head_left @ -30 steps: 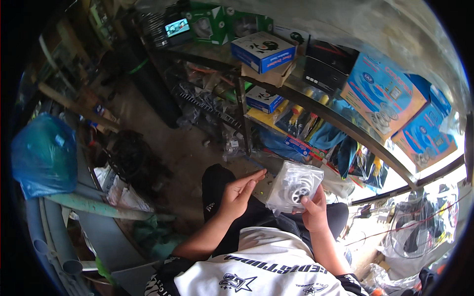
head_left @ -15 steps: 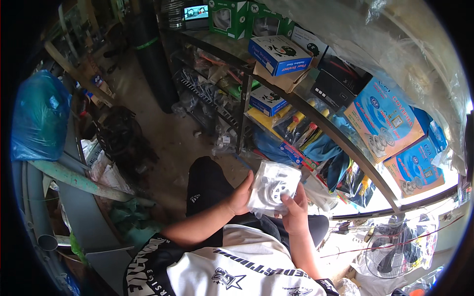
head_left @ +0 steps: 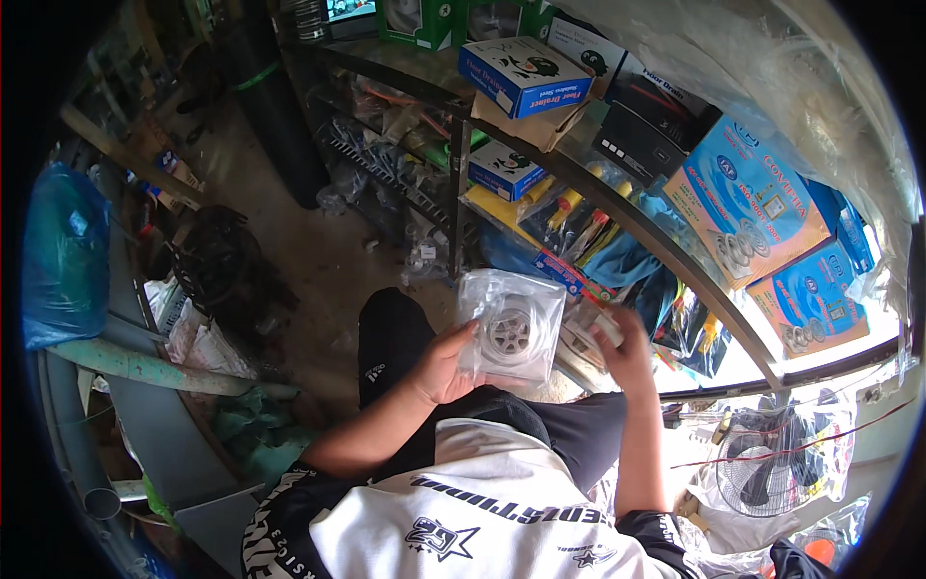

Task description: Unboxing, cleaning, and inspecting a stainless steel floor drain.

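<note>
Above the lap [head_left: 579, 423], L hand [head_left: 446, 367] grips the L edge of a metal drain [head_left: 510, 333] in a clear bag [head_left: 542, 294]. R hand [head_left: 627, 345] is just beside, fingers bent; can't tell if it's holding anything. Shelf [head_left: 699, 255] w/ blue box [head_left: 526, 85], black box [head_left: 648, 135] & packets [head_left: 571, 207] crowds the front; fan [head_left: 767, 471] on R, blue bag [head_left: 66, 253] & green pipe [head_left: 174, 365] on L.

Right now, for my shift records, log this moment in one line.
left hand: holding clear-bagged square silver drain with round grate | right hand: apart from drain, contents unclear
</note>
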Tool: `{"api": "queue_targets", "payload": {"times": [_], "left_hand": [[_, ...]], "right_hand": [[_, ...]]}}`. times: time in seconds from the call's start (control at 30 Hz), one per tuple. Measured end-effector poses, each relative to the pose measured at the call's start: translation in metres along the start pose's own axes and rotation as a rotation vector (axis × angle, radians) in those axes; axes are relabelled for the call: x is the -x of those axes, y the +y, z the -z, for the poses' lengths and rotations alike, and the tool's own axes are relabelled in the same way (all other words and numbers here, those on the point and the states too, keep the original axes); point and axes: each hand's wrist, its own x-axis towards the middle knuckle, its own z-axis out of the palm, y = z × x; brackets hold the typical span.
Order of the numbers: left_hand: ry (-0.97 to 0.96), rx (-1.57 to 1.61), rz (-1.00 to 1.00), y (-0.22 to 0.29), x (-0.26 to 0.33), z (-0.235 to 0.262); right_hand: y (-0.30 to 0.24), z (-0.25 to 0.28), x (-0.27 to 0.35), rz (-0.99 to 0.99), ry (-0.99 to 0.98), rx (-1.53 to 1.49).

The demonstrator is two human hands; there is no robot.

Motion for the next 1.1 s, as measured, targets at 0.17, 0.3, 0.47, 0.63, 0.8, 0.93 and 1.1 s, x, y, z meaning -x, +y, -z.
{"api": "queue_targets", "payload": {"times": [0.17, 0.3, 0.47, 0.63, 0.8, 0.93, 1.1], "left_hand": [[0.008, -0.033, -0.064, 0.016, 0.009, -0.002], [0.014, -0.017, -0.138, 0.028, 0.022, -0.005], [0.017, -0.047, -0.179, 0.036, 0.031, -0.004], [-0.041, 0.151, -0.292, 0.038, 0.042, 0.001], [-0.102, 0.126, -0.257, 0.042, 0.041, 0.003], [-0.140, 0.116, -0.234, 0.040, 0.039, 0.001], [0.004, -0.068, -0.221, 0.028, 0.029, -0.004]], "right_hand": [[0.048, 0.023, -0.024, -0.393, 0.271, 0.819], [0.091, 0.034, -0.036, -0.348, 0.327, 0.784], [0.103, 0.050, -0.040, -0.079, 0.452, 0.684], [0.065, 0.032, -0.031, 0.134, 0.589, 0.601], [0.027, 0.012, -0.013, 0.029, 0.679, 0.077], [0.000, 0.014, -0.007, -0.113, 0.757, -0.365], [-0.045, 0.025, 0.007, 0.142, 0.706, -1.247]]}}
